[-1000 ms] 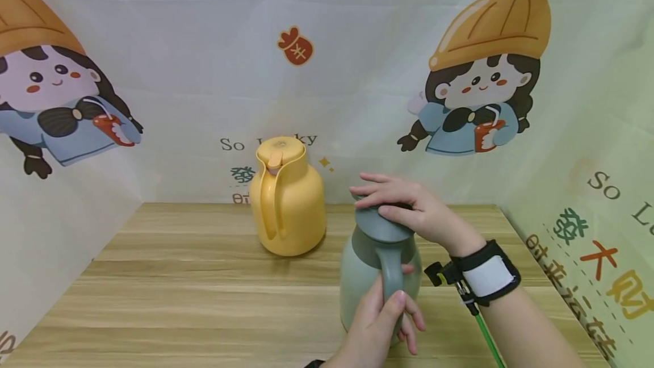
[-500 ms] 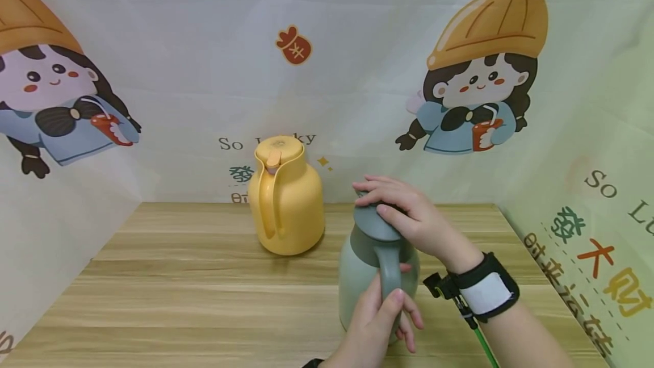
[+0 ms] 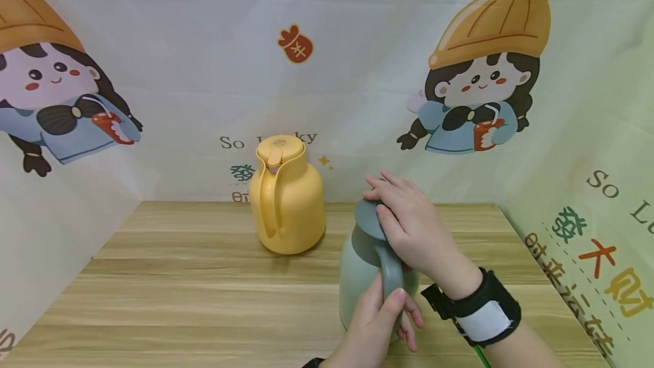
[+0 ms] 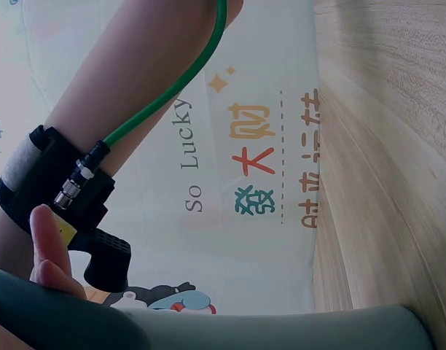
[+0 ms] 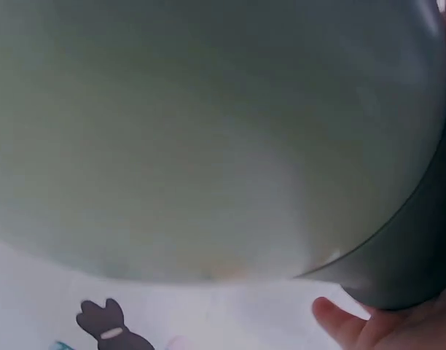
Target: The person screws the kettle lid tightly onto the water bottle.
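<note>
A grey-green thermos jug [image 3: 352,283] stands upright on the table, its darker handle [image 3: 391,268] facing the person. The left hand [image 3: 375,320] grips that handle low down, thumb on the near side and fingers coming out on the right. Over the right part of the jug's lid [image 3: 367,220] lies the right hand [image 3: 414,231], thumb on top and fingers over the far edge. In the right wrist view the jug's body [image 5: 208,146] fills most of the picture; some fingers [image 5: 339,321] show beside the lid's end. The left wrist view shows the jug's side [image 4: 281,332] along the bottom.
A yellow thermos jug [image 3: 293,203] stands farther back, left of the grey-green one, handle toward the person. The wooden table [image 3: 179,300] meets a printed cloth backdrop [image 3: 347,72]. A strapped camera with a green cable [image 4: 172,91] sits on the right wrist.
The right hand has turned clockwise on the lid: its fingertips have shifted right and its wrist has come nearer. The left hand and both jugs stay in place.
</note>
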### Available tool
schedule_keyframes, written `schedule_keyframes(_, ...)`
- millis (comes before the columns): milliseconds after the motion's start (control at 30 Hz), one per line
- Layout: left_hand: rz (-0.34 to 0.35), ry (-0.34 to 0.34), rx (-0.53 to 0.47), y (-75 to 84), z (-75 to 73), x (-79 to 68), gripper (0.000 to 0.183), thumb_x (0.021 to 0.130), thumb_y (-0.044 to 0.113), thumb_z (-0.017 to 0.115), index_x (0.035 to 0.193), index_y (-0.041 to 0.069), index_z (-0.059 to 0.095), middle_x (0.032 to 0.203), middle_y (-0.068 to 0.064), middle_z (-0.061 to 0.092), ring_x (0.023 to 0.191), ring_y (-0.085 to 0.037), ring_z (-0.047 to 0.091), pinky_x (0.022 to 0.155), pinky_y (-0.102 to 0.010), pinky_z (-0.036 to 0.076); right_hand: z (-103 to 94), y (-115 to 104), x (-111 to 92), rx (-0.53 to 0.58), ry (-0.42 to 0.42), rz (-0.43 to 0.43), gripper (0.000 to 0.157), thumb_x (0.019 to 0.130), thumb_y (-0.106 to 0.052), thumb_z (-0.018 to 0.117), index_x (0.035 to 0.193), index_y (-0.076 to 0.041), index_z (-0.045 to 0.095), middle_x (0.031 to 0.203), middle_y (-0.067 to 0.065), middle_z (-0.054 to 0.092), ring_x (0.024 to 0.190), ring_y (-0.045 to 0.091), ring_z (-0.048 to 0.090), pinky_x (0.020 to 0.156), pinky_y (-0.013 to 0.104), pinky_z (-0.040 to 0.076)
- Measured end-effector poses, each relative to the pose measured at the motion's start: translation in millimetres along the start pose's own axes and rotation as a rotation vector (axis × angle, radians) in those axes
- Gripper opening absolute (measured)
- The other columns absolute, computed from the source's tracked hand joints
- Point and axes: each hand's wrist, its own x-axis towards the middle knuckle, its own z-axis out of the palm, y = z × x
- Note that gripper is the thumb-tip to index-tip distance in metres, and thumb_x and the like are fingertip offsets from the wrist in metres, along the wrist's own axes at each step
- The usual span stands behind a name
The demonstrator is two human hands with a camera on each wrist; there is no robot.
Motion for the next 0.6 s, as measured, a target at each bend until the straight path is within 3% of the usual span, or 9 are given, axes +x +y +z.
schedule_keyframes(267,0.002,0.002,-0.003,-5.1,0.2,-0.3,0.034,0.103,0.028,0.028,0.13,0.007,0.033,0.081,-0.023,0.058,0.052,-0.013,0.058,0.056,-0.027,0.049,-4.5,1.3,-2.2,-0.098,-0.027,-0.086,0.032,0.086,-0.011,0.041,0.113,-0.01,0.057,0.123,0.004,0.053,0.127,0.023,0.032,0.105,0.05,0.016)
schedule_keyframes(433,0.002,-0.005,0.001,-6.1,-0.5,0.1,0.033,0.104,0.026,0.027,0.132,0.008,0.031,0.082,-0.022,0.058,0.053,-0.013,0.058,0.057,-0.03,0.05,-10.8,6.1,-1.2,-0.033,-0.142,-0.123,0.04,0.081,-0.01,0.042,0.12,-0.014,0.053,0.129,0.0,0.048,0.131,0.022,0.025,0.105,0.052,0.012)
schedule_keyframes(600,-0.023,0.0,-0.017,-7.1,-1.1,-0.2,0.037,0.103,0.031,0.027,0.133,0.009,0.03,0.084,-0.021,0.059,0.053,-0.012,0.058,0.058,-0.027,0.05,-15.3,10.1,0.0,0.076,-0.215,-0.159,0.035,0.086,-0.016,0.046,0.12,-0.016,0.053,0.128,0.0,0.049,0.13,0.025,0.026,0.104,0.055,0.011)
